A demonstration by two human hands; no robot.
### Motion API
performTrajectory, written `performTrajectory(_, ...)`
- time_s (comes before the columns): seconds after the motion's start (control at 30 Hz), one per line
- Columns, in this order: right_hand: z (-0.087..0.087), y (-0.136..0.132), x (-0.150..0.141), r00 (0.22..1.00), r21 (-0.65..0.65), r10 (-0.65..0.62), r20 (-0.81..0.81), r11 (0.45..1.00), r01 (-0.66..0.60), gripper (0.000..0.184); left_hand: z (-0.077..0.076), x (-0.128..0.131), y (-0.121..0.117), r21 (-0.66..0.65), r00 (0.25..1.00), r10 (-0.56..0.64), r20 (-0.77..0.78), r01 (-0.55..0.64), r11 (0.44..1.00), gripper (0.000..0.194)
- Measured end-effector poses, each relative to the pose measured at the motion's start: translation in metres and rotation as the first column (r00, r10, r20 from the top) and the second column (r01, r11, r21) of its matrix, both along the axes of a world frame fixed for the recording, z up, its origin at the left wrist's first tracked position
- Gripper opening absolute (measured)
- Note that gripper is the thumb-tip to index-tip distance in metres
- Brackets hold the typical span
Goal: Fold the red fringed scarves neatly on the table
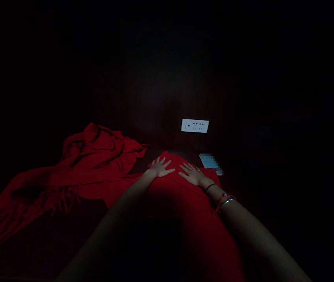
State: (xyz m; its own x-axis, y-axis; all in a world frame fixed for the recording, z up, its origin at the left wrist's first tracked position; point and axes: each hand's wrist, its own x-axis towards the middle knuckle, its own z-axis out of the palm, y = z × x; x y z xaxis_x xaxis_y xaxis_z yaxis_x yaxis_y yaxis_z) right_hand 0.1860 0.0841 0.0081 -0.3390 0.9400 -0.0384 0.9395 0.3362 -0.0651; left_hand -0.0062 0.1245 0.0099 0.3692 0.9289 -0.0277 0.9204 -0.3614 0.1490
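Note:
Both of my hands lie flat on a red garment (196,219) spread over a dark surface; its exact kind is hard to make out in the dim light. My left hand (159,168) rests near its far end with the fingers spread and a ring on one of them. To the right, my right hand (192,175) presses on the same cloth, fingers apart, with bracelets on that wrist. A crumpled red fringed scarf (105,156) lies to the left, and its cloth meets the garment near my left forearm.
Beyond my right hand lies a pale blue phone-like slab (209,162), partly blurred. A white socket plate (195,125) is set in the dark wall behind. The scarf's fringe (62,197) trails toward the lower left. Most of the surroundings are lost in darkness.

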Motion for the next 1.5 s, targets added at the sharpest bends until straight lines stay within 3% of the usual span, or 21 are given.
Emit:
performTrajectory(0.1, 0.007, -0.005, 0.000, 0.999, 0.057, -0.019, 0.028, 0.998, 0.018, 0.068, 0.000, 0.001, -0.008, 0.106, 0.999, 0.044, 0.012, -0.045, 0.993, 0.066)
performTrajectory(0.23, 0.015, -0.026, 0.004, 1.000, 0.113, -0.018, 0.004, 0.993, 0.018, 0.065, -0.002, 0.003, -0.032, 0.266, 0.996, -0.067, 0.062, 0.048, 0.963, 0.059)
performTrajectory(0.43, 0.007, -0.064, 0.017, 1.000, -0.034, -0.025, -0.002, 0.999, 0.025, 0.064, -0.008, 0.002, -0.061, 0.027, 0.994, -0.111, 0.017, 0.110, 0.994, 0.071)
performTrajectory(0.57, 0.008, -0.072, 0.024, 1.000, -0.032, 0.004, -0.013, 0.999, -0.004, 0.066, -0.008, 0.001, -0.062, 0.044, 0.994, -0.107, 0.006, 0.107, 0.993, 0.067)
performTrajectory(0.73, 0.027, -0.056, 0.013, 0.999, 0.018, -0.028, 0.031, 0.999, 0.027, 0.063, -0.010, 0.005, -0.059, 0.250, 0.998, -0.059, 0.004, 0.057, 0.967, 0.048)
performTrajectory(0.83, 0.035, -0.036, -0.003, 0.998, 0.079, 0.055, 0.040, 0.995, -0.058, 0.056, -0.010, 0.007, -0.051, 0.207, 1.000, -0.012, 0.029, 0.006, 0.978, 0.048)
performTrajectory(0.93, 0.029, -0.017, -0.014, 0.990, -0.027, 0.139, 0.030, 0.990, -0.138, 0.053, -0.009, 0.007, -0.042, 0.071, 0.997, 0.073, 0.035, -0.076, 0.995, 0.056)
performTrajectory(1.1, 0.013, 0.006, -0.012, 0.999, -0.160, -0.025, 0.023, 0.987, 0.028, 0.061, -0.011, 0.004, -0.039, 0.015, 0.992, 0.124, 0.014, -0.124, 0.992, 0.071)
performTrajectory(1.2, 0.011, 0.015, -0.014, 0.991, -0.246, -0.110, 0.081, 0.961, 0.127, 0.073, -0.011, 0.004, -0.044, 0.045, 0.974, 0.223, 0.044, -0.225, 0.973, 0.071)
performTrajectory(1.3, 0.008, 0.019, -0.018, 0.981, -0.183, -0.170, 0.096, 0.965, 0.186, 0.076, -0.010, 0.005, -0.047, 0.045, 0.961, 0.270, 0.067, -0.273, 0.961, 0.070)
performTrajectory(1.4, 0.003, 0.019, -0.021, 0.986, -0.088, -0.158, 0.052, 0.983, 0.163, 0.072, -0.010, 0.004, -0.049, 0.011, 0.961, 0.263, 0.079, -0.265, 0.964, 0.070)
performTrajectory(1.5, 0.002, 0.018, -0.021, 0.982, -0.086, -0.183, 0.049, 0.979, 0.187, 0.071, -0.011, 0.002, -0.051, 0.071, 0.964, 0.245, 0.102, -0.252, 0.965, 0.069)
